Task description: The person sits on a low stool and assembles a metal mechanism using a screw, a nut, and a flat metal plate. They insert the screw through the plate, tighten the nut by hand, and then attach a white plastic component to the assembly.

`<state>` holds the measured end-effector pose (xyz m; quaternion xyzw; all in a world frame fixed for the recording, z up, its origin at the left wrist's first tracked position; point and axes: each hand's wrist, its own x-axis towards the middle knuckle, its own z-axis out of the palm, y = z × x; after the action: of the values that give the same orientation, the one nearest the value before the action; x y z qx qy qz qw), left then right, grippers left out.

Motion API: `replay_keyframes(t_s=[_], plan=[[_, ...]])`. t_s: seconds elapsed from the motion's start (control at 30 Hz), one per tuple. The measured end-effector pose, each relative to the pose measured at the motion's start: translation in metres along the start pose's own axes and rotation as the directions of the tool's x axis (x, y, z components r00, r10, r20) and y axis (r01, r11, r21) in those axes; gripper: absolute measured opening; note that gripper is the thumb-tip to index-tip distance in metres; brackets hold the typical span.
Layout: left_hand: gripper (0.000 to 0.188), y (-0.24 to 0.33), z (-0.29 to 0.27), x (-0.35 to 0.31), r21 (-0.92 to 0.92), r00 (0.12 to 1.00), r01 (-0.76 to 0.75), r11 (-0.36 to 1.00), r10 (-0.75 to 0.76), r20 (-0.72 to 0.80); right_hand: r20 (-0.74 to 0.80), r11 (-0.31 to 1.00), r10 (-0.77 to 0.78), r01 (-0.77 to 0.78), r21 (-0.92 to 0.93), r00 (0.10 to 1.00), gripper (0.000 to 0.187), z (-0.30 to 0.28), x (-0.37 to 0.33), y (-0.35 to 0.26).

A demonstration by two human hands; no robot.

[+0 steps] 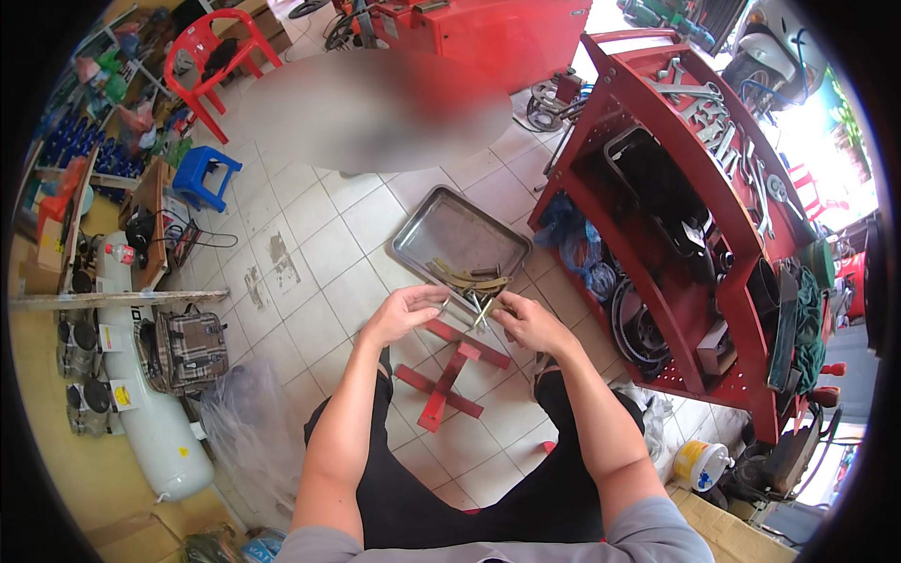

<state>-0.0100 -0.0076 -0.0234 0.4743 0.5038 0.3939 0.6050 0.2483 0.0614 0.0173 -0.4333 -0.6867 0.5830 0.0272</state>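
My left hand (405, 313) is above the near edge of a metal tray (406, 246), its fingers bent toward the thumb. A small light bit shows at its fingertips, too small to name. Across from it, my right hand (531, 325) is closed in a pinch, and whatever sits in the fingertips is hidden. Between the hands are a few thin shiny metal pieces (481, 310), crossing each other. Curved brass-coloured metal parts (462, 280) lie in the near corner of the tray. Below the hands, a red metal stand (452, 371) rests on the floor between my legs.
A red tool cart (648, 253) with several wrenches (718, 122) on top stands at the right. A blue stool (202, 174) and red chair (202, 61) are at the far left, a white tank (155, 432) nearer. A large red machine (507, 38) stands at the back.
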Motion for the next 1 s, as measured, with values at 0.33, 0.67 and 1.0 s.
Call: replay_keyframes(t_s=[0.33,0.67,1.0], plan=[[0.045,-0.001,0.005,0.007,-0.036,0.985,0.086,0.996,-0.09,-0.147,-0.034,0.999,-0.002,0.003,0.033,0.999,0.022,-0.003,-0.001,0.004],[0.054,-0.003,0.035,0.02,-0.573,0.922,-0.1,0.813,-0.141,-0.361,-0.179,0.999,-0.029,0.023,-0.039,0.983,0.023,0.007,0.003,-0.002],[0.091,-0.022,0.024,0.017,-0.772,0.9,-0.154,0.616,-0.235,-0.367,-0.263,0.986,-0.164,0.155,-0.053,0.951,0.02,0.037,0.004,-0.007]])
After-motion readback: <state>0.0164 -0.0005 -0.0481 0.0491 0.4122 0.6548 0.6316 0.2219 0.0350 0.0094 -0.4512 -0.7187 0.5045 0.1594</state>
